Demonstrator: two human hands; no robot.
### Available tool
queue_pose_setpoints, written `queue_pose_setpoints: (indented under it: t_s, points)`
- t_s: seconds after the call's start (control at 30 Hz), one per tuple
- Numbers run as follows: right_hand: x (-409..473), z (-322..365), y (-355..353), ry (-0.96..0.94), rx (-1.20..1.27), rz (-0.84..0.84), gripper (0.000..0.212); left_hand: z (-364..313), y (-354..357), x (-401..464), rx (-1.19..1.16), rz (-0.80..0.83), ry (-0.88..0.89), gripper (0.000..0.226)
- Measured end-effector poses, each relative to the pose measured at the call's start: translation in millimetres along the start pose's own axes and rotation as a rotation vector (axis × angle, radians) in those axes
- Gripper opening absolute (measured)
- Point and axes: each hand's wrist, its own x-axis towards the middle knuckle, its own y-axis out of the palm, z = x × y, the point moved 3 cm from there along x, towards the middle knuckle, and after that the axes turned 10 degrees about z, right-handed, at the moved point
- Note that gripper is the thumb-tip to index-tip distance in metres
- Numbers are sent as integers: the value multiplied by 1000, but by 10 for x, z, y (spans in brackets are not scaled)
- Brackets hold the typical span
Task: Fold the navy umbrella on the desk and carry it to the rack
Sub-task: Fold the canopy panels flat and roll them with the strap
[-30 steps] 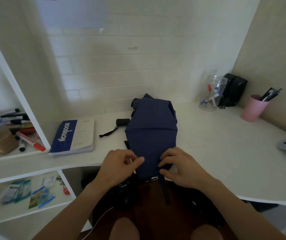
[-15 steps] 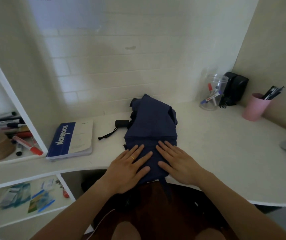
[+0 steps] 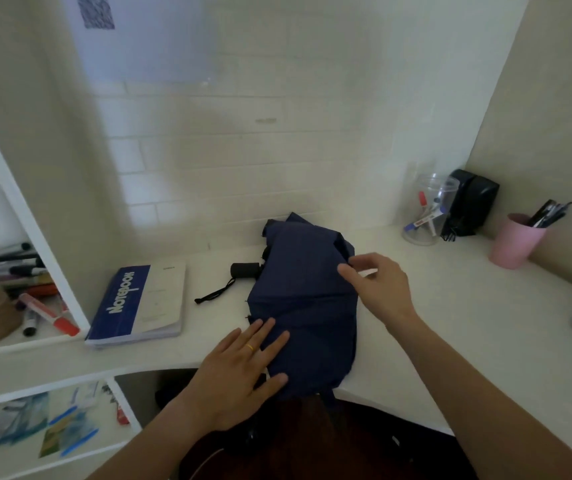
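White worktop [image 3: 450, 323] is curving through a pale tiled alcove, carrying a blue-covered notebook [image 3: 139, 303] and the collapsed navy fabric umbrella [image 3: 305, 299]. The left hand [image 3: 239, 372] is lying flat, fingers spread, on its near edge; the right hand [image 3: 378, 285] is pinching its right-side fold.

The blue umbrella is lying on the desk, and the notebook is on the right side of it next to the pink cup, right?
Not quite. In the head view the navy umbrella does lie on the desk, but the notebook is on its left side, by the shelf of markers. The pink cup stands far off on the right, near the wall.
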Motion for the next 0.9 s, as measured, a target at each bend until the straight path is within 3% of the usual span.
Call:
queue_pose_setpoints:
  t_s: [0.13,0.3,0.5,0.57,0.63,0.73,0.83,0.9]
  points:
    - [309,249,110,154,137,120,57,-8,-30,-12,-18,2,0,76]
    - [390,211,97,210,320,103,13,-33,-54,-34,-31,20,-2,68]
    - [127,254,-13,117,504,135,21,-52,-95,-66,-45,-33,20,66]
    - [20,251,-50,86,515,150,23,-86,-202,-113,-66,-132,17,64]
    - [-103,222,-87,60,499,166,27,-74,-372,-149,-201,-383,-50,51]
    - [-289,135,-109,37,470,206,31,37,-609,-87,-660,-685,-222,24]
    - [-394,39,-76,41,483,217,35,29,-866,149,-985,-622,-301,33]
    - [-407,-4,-54,59,538,202,38,50,-1000,377,-1009,-472,-387,42]
